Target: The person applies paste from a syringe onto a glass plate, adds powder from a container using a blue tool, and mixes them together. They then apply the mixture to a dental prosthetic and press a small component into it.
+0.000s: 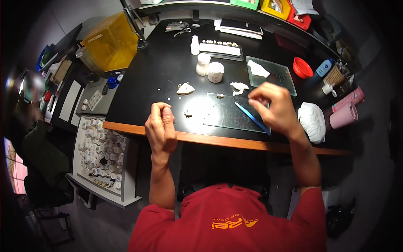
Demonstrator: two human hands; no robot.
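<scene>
L hand (161, 130), ctr-left of frame at the desk's front edge, was closed: fingers curled in, thumb against the index finger. R hand (275, 107), right of ctr, was half-curled w/ fingers bent twd thumb; fingertips blurry, so couldn't tell if it pinched anything.

Containers: drawer (131, 180), lower left, was full of small white jars (103, 149); yellow bin (275, 6), top right, had whitish bits in it. Two white jars (215, 72) stood upper ctr; red bowl (302, 68) sat upper right.

Blue instrument (252, 117) lay diagonally on the clear glass slab (222, 119) near frame ctr, just left of R hand. Small metallic piece (220, 96) was at the slab's top edge; small grey piece (188, 113) lay on the desk (138, 101), just right of L hand.
</scene>
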